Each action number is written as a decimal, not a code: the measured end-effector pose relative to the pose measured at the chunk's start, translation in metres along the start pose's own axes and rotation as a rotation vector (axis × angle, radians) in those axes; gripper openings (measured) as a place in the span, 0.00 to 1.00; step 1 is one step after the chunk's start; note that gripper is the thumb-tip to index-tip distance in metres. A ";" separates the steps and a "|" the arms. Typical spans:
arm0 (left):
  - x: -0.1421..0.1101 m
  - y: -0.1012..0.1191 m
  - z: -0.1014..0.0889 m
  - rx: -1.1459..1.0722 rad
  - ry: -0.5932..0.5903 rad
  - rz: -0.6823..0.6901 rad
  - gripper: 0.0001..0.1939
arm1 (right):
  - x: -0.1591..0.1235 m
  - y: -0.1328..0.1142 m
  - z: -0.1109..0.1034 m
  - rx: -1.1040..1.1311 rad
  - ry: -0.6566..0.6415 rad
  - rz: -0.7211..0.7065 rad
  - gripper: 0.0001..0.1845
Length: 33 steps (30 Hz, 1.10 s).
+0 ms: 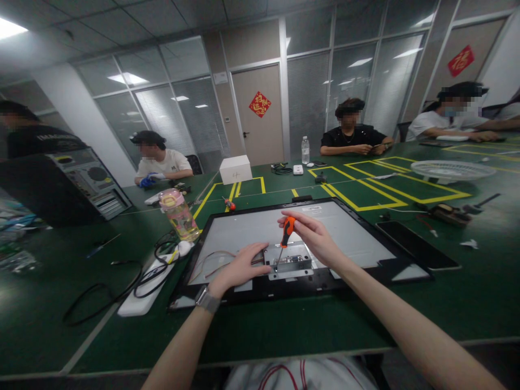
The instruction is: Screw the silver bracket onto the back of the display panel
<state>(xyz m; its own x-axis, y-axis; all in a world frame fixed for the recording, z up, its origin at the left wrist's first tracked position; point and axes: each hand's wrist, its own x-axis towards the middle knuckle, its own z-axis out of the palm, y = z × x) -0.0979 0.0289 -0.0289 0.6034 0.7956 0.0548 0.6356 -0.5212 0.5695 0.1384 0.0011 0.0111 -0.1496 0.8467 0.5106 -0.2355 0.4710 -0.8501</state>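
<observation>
My right hand grips an orange and black screwdriver by its handle. The shaft points down, and its tip is at the left front part of a metal housing with a circuit board. My left hand lies at the housing's left side, thumb and fingers apart, its fingertips at the edge. Thin wires run out leftward from there, partly behind that hand. Underneath is a large flat display panel with a grey-white back and a black frame, lying on the green table.
Left of the panel are a drink bottle, a white power strip and black cables. A red-handled tool lies behind it. To the right is a dark phone-like slab. An open computer case stands far left. Several people sit around the table.
</observation>
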 end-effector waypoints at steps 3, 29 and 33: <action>0.000 0.001 0.000 0.000 0.008 0.014 0.35 | 0.000 0.002 0.000 -0.191 0.095 -0.090 0.15; 0.000 -0.001 0.001 0.003 0.000 0.003 0.36 | -0.003 -0.002 0.001 -0.249 0.089 -0.126 0.14; 0.000 -0.001 0.001 -0.002 0.005 0.012 0.36 | -0.002 -0.002 0.001 -0.326 0.129 -0.169 0.11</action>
<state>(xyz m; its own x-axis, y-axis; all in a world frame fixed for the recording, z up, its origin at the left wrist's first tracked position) -0.0983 0.0295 -0.0304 0.6088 0.7906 0.0657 0.6272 -0.5304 0.5704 0.1380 -0.0017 0.0124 -0.0084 0.7647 0.6443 0.0745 0.6430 -0.7622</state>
